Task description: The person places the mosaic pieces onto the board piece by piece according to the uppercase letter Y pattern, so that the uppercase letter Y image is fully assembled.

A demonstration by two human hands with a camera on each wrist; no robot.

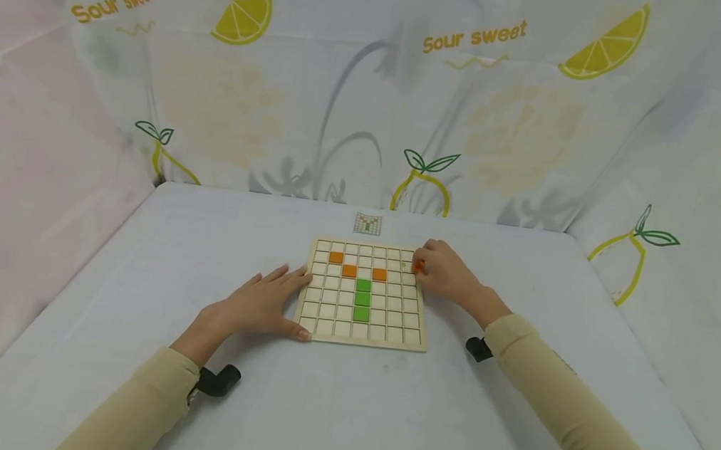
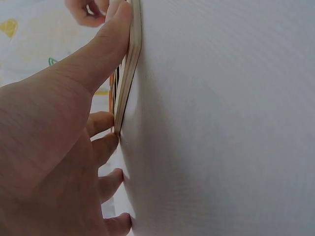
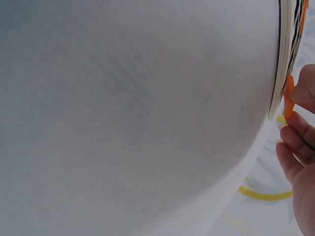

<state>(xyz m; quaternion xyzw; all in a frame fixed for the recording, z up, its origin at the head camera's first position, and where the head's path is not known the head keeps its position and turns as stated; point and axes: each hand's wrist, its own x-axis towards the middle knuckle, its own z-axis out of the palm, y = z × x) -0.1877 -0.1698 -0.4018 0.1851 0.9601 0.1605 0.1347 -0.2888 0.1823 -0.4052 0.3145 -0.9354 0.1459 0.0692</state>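
A wooden grid board (image 1: 339, 327) lies flat on the white table, with three orange square tiles, one of them an orange tile (image 1: 336, 257) at upper left, and a column of three green tiles (image 1: 362, 299). My left hand (image 1: 266, 301) rests along the board's left edge, fingers spread, the thumb on its front left corner. In the left wrist view the thumb (image 2: 106, 49) lies over the board's rim. At the upper right edge my right hand (image 1: 447, 270) pinches another orange tile (image 3: 289, 98) between thumb and fingers, close over the board.
A small card (image 1: 368, 223) printed with a grid pattern lies behind the board. The white table (image 1: 344, 409) runs back to a hanging cloth (image 1: 319, 107) with lemon prints. Black wrist straps (image 1: 218, 380) show at both wrists.
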